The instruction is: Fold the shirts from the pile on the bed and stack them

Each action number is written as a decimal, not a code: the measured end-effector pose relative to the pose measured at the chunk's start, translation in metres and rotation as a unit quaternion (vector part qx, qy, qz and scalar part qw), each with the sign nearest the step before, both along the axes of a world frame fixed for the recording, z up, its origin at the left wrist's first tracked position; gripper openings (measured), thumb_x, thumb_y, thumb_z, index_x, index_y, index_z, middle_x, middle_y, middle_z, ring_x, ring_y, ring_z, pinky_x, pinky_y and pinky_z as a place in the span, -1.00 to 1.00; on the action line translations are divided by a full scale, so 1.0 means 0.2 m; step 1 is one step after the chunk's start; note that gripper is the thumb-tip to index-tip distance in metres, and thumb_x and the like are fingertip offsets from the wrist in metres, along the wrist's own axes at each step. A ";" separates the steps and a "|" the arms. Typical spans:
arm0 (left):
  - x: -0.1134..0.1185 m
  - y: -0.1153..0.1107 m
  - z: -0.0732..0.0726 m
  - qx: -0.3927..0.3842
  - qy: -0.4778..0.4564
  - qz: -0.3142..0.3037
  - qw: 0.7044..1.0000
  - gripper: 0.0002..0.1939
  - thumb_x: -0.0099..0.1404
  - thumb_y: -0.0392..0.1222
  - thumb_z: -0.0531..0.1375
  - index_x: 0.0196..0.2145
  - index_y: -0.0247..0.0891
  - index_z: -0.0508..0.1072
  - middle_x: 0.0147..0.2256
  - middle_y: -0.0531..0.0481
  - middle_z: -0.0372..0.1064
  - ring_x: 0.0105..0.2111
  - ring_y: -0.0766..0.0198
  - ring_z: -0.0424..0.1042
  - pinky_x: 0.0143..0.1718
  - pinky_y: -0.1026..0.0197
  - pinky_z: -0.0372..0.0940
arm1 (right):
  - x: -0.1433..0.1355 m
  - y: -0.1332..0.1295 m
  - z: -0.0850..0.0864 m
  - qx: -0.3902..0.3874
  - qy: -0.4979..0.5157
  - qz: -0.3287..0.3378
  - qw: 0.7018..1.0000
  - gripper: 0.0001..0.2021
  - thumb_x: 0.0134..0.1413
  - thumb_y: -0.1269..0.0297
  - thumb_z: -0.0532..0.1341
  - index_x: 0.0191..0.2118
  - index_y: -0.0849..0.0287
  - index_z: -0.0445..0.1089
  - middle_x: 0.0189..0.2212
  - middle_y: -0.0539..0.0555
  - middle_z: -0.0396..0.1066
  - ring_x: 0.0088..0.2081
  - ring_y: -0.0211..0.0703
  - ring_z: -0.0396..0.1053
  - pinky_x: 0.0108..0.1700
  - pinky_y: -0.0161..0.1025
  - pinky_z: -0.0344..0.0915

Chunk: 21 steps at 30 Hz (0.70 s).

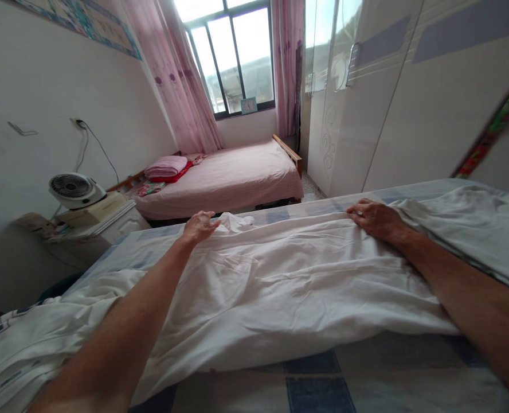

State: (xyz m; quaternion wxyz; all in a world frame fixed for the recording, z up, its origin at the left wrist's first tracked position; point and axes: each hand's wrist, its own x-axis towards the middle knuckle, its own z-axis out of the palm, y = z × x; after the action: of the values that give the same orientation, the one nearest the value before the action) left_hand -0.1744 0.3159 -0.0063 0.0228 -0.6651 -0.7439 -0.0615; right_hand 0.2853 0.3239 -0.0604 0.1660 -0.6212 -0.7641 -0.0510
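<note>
the near bed [317, 393], spread with blue-and-white checks, carries a wide white cloth [289, 287], creased, laid across its middle and reaching close to its far edge. the right hand [377, 221] rests on the cloth's far right corner, its grip loosely curled; whether it pinches fabric i cannot tell. the left hand [200, 226] is at the far left corner, grip partly open, fingers spread, its hold unclear.

Home bedroom: pink-covered bed [241, 172], checked bedding [318, 393], pink curtains [172, 74], tall wardrobe [392, 103], small fan [76, 189].
</note>
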 end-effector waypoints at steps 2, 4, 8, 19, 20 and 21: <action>0.05 0.04 -0.04 -0.007 0.001 -0.001 1.000 -0.43 0.20 0.05 0.11 0.12 -0.25 0.33 0.06 -0.16 0.36 0.03 0.12 0.35 -0.05 0.29 0.21 | 0.00 0.00 0.00 0.005 -0.005 -0.007 1.000 -0.67 0.15 0.25 0.04 -0.07 0.19 0.45 -0.04 0.16 0.39 -0.12 -0.03 0.40 -0.08 -0.17 0.28; 0.10 0.07 -0.08 -0.010 0.000 0.010 1.000 -0.36 0.15 0.07 0.15 0.13 -0.28 0.31 0.05 -0.21 0.36 0.03 0.06 0.36 -0.05 0.25 0.23 | 0.00 0.01 -0.01 0.015 -0.009 -0.014 1.000 -0.65 0.13 0.27 0.05 -0.03 0.20 0.43 -0.03 0.18 0.36 -0.09 -0.02 0.38 -0.05 -0.16 0.26; 0.14 0.08 -0.08 -0.006 -0.007 0.028 1.000 -0.61 0.10 -0.06 0.19 -0.10 -0.18 0.49 -0.07 -0.13 0.46 -0.03 0.04 0.41 -0.10 0.22 0.27 | -0.02 0.00 0.00 0.019 -0.014 -0.048 0.999 -0.74 0.09 0.24 0.09 -0.21 0.15 0.49 -0.09 0.16 0.35 -0.11 -0.06 0.35 -0.08 -0.20 0.26; 0.13 0.06 -0.05 0.179 -0.078 0.142 0.970 -0.74 0.17 -0.16 0.08 -0.24 -0.19 0.51 -0.15 -0.16 0.47 -0.14 0.04 0.44 -0.22 0.15 0.31 | -0.10 -0.07 0.10 0.085 0.071 -0.158 0.981 -0.77 0.06 0.19 0.11 -0.26 0.11 0.46 -0.32 0.14 0.47 -0.27 0.01 0.41 -0.27 -0.17 0.26; 0.14 0.06 -0.06 0.180 -0.086 0.145 0.969 -0.74 0.17 -0.16 0.09 -0.24 -0.19 0.51 -0.14 -0.16 0.46 -0.15 0.05 0.44 -0.23 0.15 0.31 | -0.10 -0.07 0.11 0.083 0.086 -0.170 0.978 -0.78 0.04 0.19 0.12 -0.26 0.11 0.46 -0.36 0.13 0.49 -0.29 0.00 0.42 -0.27 -0.17 0.27; 0.14 0.07 -0.07 0.178 -0.094 0.149 0.968 -0.74 0.18 -0.16 0.08 -0.23 -0.19 0.51 -0.13 -0.16 0.46 -0.16 0.05 0.44 -0.23 0.16 0.32 | -0.11 -0.07 0.11 0.078 0.105 -0.180 0.975 -0.79 0.03 0.19 0.13 -0.26 0.11 0.46 -0.41 0.12 0.50 -0.31 -0.01 0.43 -0.27 -0.17 0.28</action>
State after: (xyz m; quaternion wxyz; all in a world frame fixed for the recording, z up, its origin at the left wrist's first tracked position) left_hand -0.1474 0.3298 -0.0210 0.0797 -0.5236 -0.8102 -0.2512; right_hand 0.2638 0.3106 -0.0380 0.2817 -0.7356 -0.6116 -0.0742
